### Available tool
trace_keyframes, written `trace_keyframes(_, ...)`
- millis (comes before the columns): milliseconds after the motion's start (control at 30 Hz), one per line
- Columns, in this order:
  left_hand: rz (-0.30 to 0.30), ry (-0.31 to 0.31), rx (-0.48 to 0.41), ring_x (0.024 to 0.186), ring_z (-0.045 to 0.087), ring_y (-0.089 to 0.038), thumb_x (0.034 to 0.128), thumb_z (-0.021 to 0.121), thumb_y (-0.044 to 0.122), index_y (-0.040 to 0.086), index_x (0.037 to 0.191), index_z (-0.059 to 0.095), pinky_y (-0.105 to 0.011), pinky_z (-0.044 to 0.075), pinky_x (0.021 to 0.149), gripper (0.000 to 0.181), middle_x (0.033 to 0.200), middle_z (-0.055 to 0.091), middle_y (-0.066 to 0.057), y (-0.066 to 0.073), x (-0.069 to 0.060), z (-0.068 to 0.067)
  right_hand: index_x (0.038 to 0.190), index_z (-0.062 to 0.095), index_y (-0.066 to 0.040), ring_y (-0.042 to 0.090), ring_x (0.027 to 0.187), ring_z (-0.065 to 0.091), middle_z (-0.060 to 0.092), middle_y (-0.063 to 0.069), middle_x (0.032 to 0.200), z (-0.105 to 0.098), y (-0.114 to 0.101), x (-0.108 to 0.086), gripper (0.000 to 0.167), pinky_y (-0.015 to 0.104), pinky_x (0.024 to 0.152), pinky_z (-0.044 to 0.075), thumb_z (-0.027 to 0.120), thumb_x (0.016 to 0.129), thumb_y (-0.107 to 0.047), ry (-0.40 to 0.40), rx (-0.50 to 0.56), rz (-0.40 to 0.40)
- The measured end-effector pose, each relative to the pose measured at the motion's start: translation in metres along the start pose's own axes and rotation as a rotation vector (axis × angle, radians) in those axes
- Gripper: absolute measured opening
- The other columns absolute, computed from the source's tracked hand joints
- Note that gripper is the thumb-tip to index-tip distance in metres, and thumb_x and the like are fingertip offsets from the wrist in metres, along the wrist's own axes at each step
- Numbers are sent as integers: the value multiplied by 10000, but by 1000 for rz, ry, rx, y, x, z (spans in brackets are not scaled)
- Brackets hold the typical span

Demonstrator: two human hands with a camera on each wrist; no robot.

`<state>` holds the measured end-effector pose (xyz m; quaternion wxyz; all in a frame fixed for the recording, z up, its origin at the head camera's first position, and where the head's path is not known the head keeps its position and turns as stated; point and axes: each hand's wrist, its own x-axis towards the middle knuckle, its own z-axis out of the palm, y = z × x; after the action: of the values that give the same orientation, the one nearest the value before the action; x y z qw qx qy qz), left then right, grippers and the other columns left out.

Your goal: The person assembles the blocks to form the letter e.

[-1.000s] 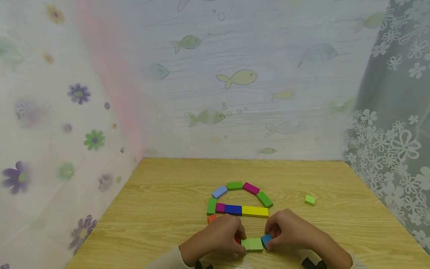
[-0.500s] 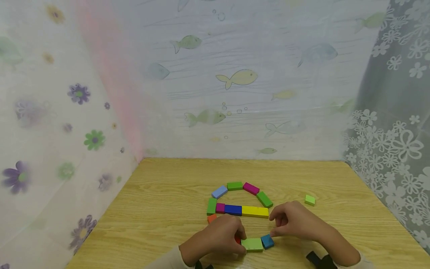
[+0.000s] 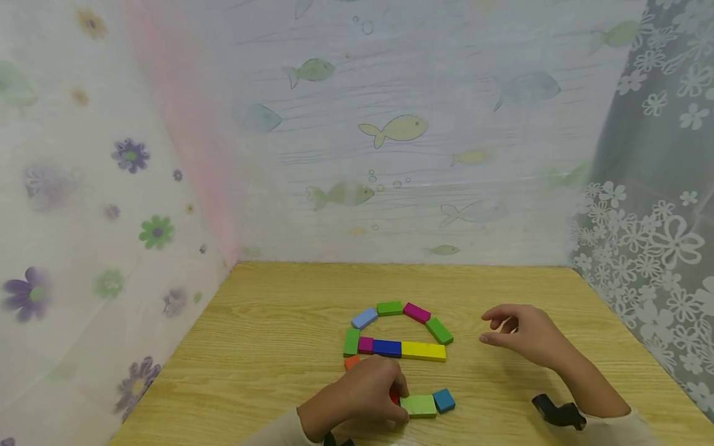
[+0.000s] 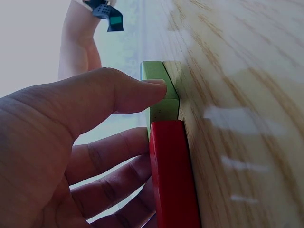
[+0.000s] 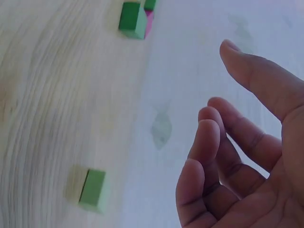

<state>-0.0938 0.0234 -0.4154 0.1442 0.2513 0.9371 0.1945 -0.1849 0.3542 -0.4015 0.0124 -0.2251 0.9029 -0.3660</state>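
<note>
My left hand (image 3: 365, 387) pinches the left end of a light green block (image 3: 419, 406) lying on the table. In the left wrist view its thumb lies on one side of that block, fingers on the other. A red block (image 4: 173, 175) butts against the green one, mostly hidden by my hand in the head view. Touching the green block's right end is a small blue block (image 3: 444, 401), turned slightly. My right hand (image 3: 527, 334) hangs above the table on the right, fingers loosely bent, holding nothing. Nearest to it is a small lime block (image 3: 514, 331).
Behind my left hand, several blocks form an arch, among them a light blue block (image 3: 365, 318) and a magenta block (image 3: 417, 312). A yellow block (image 3: 424, 351) and a dark blue block (image 3: 387, 348) lie in a row beneath it. An orange block (image 3: 352, 362) is partly covered.
My right hand has let go of the small blue block and moved up and to the right. The left hand has stayed at the light green block.
</note>
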Motion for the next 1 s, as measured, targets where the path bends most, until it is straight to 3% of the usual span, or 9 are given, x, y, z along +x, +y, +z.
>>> trace_keyframes(300, 7, 3, -7, 730, 527, 33, 806, 889, 337, 261, 931, 828, -167, 460, 657, 159, 835, 653, 213, -1, 1, 1, 1311, 688, -76, 183, 912, 660, 668, 202, 1280, -14, 33, 1, 612, 324, 651, 544, 818, 867, -477, 57, -25, 115)
trace_keyframes(500, 10, -1, -13, 733, 530, 38, 810, 887, 338, 262, 941, 829, -163, 464, 661, 162, 841, 656, 220, -2, 1, 2, 1369, 648, -43, 272, 990, 697, 572, 281, 1411, -21, 56, -2, 657, 354, 686, 566, 791, 897, -476, 28, -20, 151)
trace_keyframes(1000, 17, 19, 7, 748, 521, 52, 800, 896, 330, 265, 945, 832, -160, 453, 676, 171, 843, 664, 223, -3, 1, 3, 1358, 637, 22, 349, 1026, 702, 654, 250, 1274, -20, 87, 0, 596, 421, 769, 594, 780, 927, -363, -54, -30, 204)
